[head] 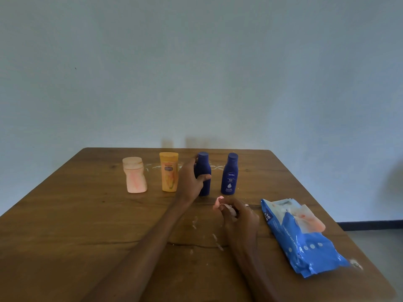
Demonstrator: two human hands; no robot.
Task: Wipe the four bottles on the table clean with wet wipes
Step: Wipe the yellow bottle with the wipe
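Wood table (87, 214) before pale wall (196, 62); left hand (189, 179) grips blue bottle (205, 184), right hand (237, 214) pinches wipe (218, 202).

head view, forward-down, near table (65, 214)

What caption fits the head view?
Left hand grips a blue bottle; right hand holds a crumpled wipe.
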